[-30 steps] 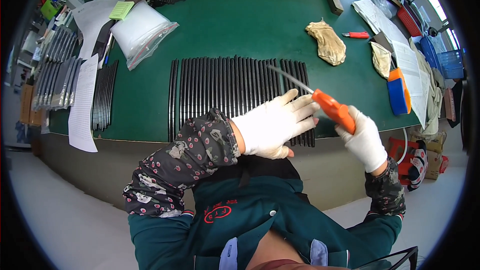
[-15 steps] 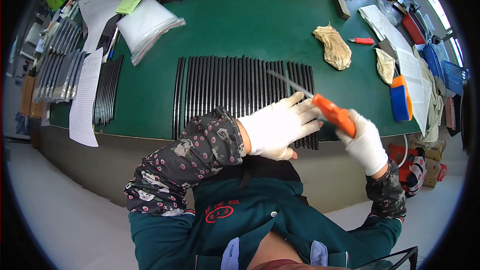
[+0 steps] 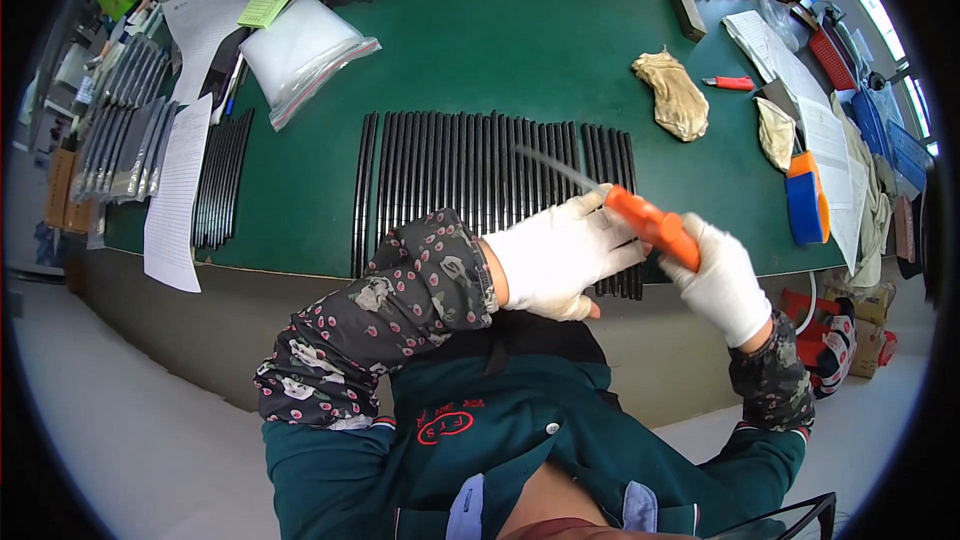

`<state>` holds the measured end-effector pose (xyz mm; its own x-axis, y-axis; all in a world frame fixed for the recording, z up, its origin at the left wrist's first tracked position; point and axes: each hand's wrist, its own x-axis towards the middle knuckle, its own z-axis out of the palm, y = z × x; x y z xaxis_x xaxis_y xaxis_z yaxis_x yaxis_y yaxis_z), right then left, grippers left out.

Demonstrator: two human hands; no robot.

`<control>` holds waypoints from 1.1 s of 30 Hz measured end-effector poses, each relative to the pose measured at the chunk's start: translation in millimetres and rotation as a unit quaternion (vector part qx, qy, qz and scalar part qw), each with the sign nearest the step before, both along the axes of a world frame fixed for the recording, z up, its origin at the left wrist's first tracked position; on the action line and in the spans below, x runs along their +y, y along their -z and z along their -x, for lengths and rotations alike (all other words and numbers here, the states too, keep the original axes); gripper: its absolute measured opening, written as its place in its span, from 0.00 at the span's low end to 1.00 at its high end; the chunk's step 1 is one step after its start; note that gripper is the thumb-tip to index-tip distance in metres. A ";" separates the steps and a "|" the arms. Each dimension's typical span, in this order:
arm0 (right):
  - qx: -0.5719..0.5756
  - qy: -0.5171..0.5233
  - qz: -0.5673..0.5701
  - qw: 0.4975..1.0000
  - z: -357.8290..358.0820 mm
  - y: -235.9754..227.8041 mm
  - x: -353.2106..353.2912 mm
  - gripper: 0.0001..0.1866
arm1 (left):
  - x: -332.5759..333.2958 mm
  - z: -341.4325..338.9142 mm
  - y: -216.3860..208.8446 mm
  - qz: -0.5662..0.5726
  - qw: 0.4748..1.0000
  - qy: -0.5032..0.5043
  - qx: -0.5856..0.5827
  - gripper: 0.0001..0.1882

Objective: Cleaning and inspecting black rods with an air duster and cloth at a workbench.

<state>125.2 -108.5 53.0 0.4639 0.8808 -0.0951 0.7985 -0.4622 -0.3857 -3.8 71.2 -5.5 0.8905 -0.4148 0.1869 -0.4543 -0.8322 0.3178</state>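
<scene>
A row of slim black rods (image 3: pixel 455 165) lies side by side on the green table in front of me. My left hand (image 3: pixel 560 255), in a white glove, rests across the near right part of the row, palm down with fingers stretched out. My right hand (image 3: pixel 722 280), also gloved, grips the orange handle of a tool with a long, thin grey blade (image 3: pixel 655 225). The blade reaches left over the rods, just above my left fingers; I cannot tell whether it touches a rod. My left hand hides the near ends of several rods.
On the left are more rods (image 3: pixel 222 180), a paper sheet (image 3: pixel 178 200) and a white plastic bag (image 3: pixel 305 50). To the right lie a tan cloth (image 3: pixel 672 95), a red-handled cutter (image 3: pixel 728 83), a grey block (image 3: pixel 687 12) and an orange-and-blue tape roll (image 3: pixel 806 200).
The orange-handled tool and my right hand have moved slightly left, bringing the blade further over the rods. My left hand keeps its place on the row.
</scene>
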 end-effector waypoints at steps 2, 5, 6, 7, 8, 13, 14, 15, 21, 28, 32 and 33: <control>-0.014 0.016 -0.006 1.000 -3.6 3.0 -0.3 0.13 | 0.2 -2.3 -7.5 0.006 1.000 0.007 -0.003 0.41; -0.029 0.028 -0.008 0.999 -5.1 6.0 3.2 0.12 | -1.9 -0.1 -2.4 0.027 1.000 0.006 0.004 0.41; -0.033 0.025 -0.005 0.999 -5.5 6.4 5.7 0.12 | -1.7 -0.6 -2.6 0.030 1.000 0.000 -0.003 0.40; -0.035 0.030 -0.020 0.999 -5.9 6.8 7.5 0.12 | -1.5 -1.0 -3.2 0.033 0.999 -0.006 -0.011 0.40; -0.035 0.030 -0.021 0.999 -5.8 6.4 10.0 0.12 | -0.9 -1.3 -4.8 0.032 0.999 -0.006 -0.010 0.40; -0.022 0.015 -0.013 1.000 -5.0 4.6 14.9 0.12 | -1.7 0.1 -6.8 0.024 1.000 -0.011 -0.001 0.41; -0.023 0.016 -0.013 1.000 -4.5 3.8 15.4 0.12 | -1.8 0.5 -6.9 0.024 1.000 -0.011 -0.001 0.41; -0.021 0.013 -0.016 1.000 -4.3 4.1 16.0 0.12 | -1.6 0.5 -6.1 0.024 1.000 -0.011 -0.001 0.41; -0.008 0.022 -0.017 1.000 -9.8 8.0 12.4 0.12 | -0.5 -1.9 -4.2 0.029 0.999 -0.008 -0.011 0.40; 0.115 0.141 -0.059 0.982 -28.8 7.9 -52.1 0.16 | -1.0 -3.2 -3.9 0.012 1.000 0.001 -0.019 0.40; 0.201 0.214 -0.032 0.955 -19.9 6.8 -94.0 0.20 | -0.1 -0.8 -6.6 -0.002 1.000 0.001 -0.002 0.42; 0.201 0.211 -0.031 0.956 -18.1 10.8 -101.2 0.21 | 0.1 -1.2 -8.9 -0.011 1.000 0.001 0.015 0.42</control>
<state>143.3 -209.7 42.2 0.7162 0.6330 -0.2939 0.3277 -0.6768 -0.6592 -2.6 71.4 3.4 0.8946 -0.4207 0.1506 -0.4468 -0.8384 0.3122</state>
